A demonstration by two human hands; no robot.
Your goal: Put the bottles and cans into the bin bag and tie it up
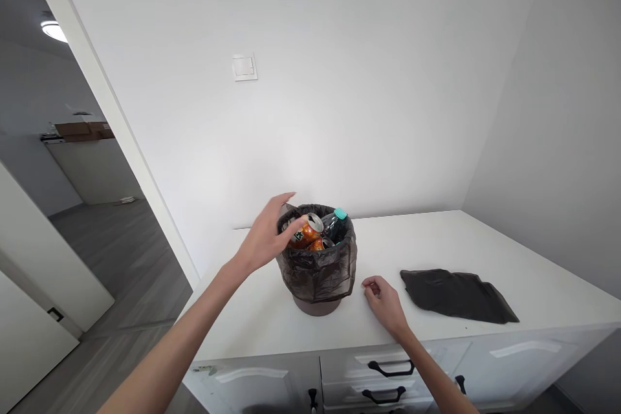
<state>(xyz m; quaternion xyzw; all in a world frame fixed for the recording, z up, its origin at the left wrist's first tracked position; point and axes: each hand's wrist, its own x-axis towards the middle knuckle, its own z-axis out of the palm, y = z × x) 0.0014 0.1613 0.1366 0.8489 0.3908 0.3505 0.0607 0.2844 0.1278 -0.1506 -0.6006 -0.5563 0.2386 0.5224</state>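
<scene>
Bin mostly hidden under black bag, bottle partly out of sight, upper can partly behind left hand, forearms cropped

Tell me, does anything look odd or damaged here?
A trash bin stands on the white cabinet, unusual since bins normally sit on floors. Grey marks on the cabinet's upper-left front could be wear or stains. Nothing looks spilled.

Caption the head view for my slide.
Left hand at a lined bin of cans and a bottle; right hand between it and a dark bag, white cabinet below.
</scene>
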